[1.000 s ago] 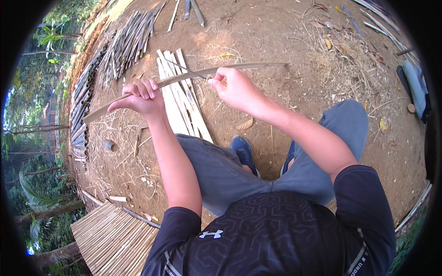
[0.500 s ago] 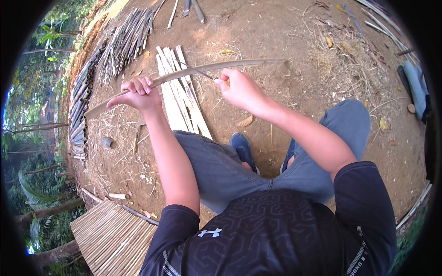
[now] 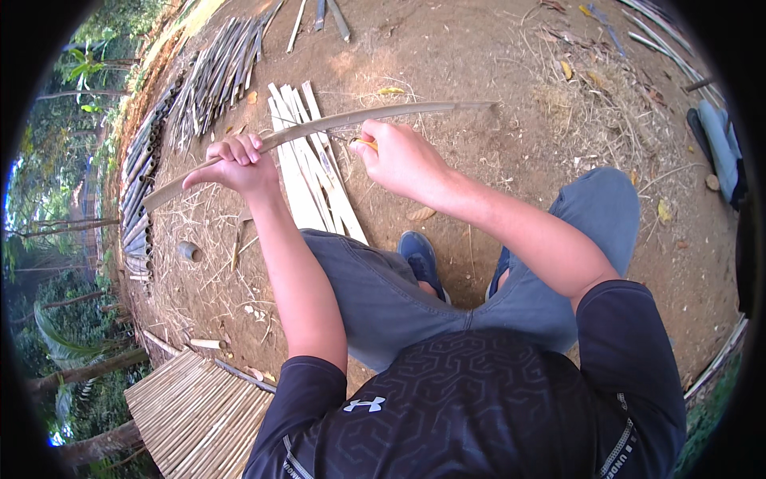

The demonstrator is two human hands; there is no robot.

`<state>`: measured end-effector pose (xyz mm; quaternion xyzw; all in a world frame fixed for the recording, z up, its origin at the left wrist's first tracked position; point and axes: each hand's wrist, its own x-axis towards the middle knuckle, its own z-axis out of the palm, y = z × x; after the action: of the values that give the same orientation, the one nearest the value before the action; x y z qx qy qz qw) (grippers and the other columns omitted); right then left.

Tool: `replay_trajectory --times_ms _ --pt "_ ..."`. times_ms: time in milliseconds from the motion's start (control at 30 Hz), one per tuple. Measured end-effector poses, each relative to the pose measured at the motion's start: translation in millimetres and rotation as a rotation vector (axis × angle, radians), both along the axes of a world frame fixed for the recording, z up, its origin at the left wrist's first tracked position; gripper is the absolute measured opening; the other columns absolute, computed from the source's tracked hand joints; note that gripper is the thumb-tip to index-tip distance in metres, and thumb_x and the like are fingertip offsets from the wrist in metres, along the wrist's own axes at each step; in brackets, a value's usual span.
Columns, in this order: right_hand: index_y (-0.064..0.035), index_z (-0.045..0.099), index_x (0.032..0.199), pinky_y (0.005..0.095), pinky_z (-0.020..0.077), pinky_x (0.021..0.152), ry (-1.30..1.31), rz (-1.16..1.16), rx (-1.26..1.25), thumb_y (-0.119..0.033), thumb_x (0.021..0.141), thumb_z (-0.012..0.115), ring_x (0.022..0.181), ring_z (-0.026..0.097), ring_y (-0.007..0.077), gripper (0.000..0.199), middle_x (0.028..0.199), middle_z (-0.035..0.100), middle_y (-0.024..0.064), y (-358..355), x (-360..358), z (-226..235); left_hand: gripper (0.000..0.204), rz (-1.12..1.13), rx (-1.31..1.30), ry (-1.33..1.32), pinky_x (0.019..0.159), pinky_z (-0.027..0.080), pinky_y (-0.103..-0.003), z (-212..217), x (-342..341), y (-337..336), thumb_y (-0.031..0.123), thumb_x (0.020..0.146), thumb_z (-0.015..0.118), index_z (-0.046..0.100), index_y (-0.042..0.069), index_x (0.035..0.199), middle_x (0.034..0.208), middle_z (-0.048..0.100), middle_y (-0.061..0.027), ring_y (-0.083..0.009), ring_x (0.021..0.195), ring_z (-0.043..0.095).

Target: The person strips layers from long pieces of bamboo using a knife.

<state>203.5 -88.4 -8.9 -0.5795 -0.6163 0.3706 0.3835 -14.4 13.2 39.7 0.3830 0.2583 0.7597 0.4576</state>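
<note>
A long, narrow bamboo strip arches across in front of me, its far end pointing right. My left hand is closed around it near its left end, fingers over the top and thumb stretched along it. In my right hand is a knife with a yellow-orange handle, gripped in a closed fist. Its thin dark blade points left and lies at or just under the strip; exact contact is hard to make out. Below the strip, several pale split bamboo slats lie on the ground.
Dark bamboo pieces are heaped at the far left, beside a row of stacked tubes. A short bamboo tube piece lies left of my knee. A slatted bamboo platform stands at lower left. Dry shavings cover ground at right.
My right hand has moved slightly left with the knife, and the yellow-orange handle shows more now. My left hand and the strip have barely shifted.
</note>
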Motion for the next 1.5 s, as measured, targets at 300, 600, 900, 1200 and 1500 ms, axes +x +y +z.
replay_trajectory --times_ms 300,600,900,1200,1500 --pt "0.0035 0.061 0.097 0.0425 0.0511 0.069 -0.047 0.045 -0.022 -0.025 0.099 0.056 0.069 0.067 0.0285 0.029 0.074 0.066 0.0172 9.9 -5.7 5.7 0.078 0.045 -0.004 0.010 0.036 0.031 -0.023 -8.8 -10.7 6.2 0.091 0.074 0.009 0.026 0.018 0.053 0.042 0.022 0.0044 -0.0093 0.034 0.026" --pt "0.0027 0.061 0.095 0.0377 0.0481 0.060 0.020 0.073 -0.067 -0.024 0.100 0.055 0.058 0.061 0.0206 0.027 0.067 0.064 0.0128 3.6 -5.1 34.0 0.078 0.004 0.036 0.024 0.036 0.032 -0.024 5.1 6.2 -8.4 0.093 0.071 0.010 0.023 0.018 0.053 0.041 0.021 0.0040 -0.0093 0.034 0.026" --pt "0.0013 0.061 0.092 0.0348 0.0431 0.054 0.030 0.015 -0.084 -0.023 0.100 0.057 0.054 0.055 0.0149 0.026 0.062 0.059 0.0070 3.0 14.9 36.7 0.081 -0.040 0.034 0.067 0.036 0.030 -0.026 11.5 25.3 -20.4 0.095 0.069 0.009 0.024 0.017 0.054 0.041 0.022 0.0034 -0.0106 0.034 0.023" --pt "-0.0001 0.060 0.085 0.0350 0.0456 0.054 0.083 -0.009 -0.083 -0.023 0.099 0.058 0.053 0.055 0.0161 0.027 0.065 0.061 0.0082 7.4 26.1 18.5 0.081 -0.044 0.055 0.133 0.033 0.029 -0.026 21.7 36.4 -20.1 0.092 0.073 0.011 0.027 0.016 0.051 0.041 0.025 0.0033 -0.0102 0.032 0.025" --pt "-0.0012 0.059 0.088 0.0310 0.0448 0.054 0.087 -0.184 -0.207 -0.027 0.097 0.061 0.055 0.057 0.0106 0.027 0.067 0.066 0.0073 21.2 72.4 -28.3 0.080 -0.080 0.074 0.191 0.039 0.032 -0.029 45.2 76.9 -11.3 0.092 0.074 0.015 0.029 0.015 0.058 0.043 0.025 0.0030 -0.0119 0.035 0.027"
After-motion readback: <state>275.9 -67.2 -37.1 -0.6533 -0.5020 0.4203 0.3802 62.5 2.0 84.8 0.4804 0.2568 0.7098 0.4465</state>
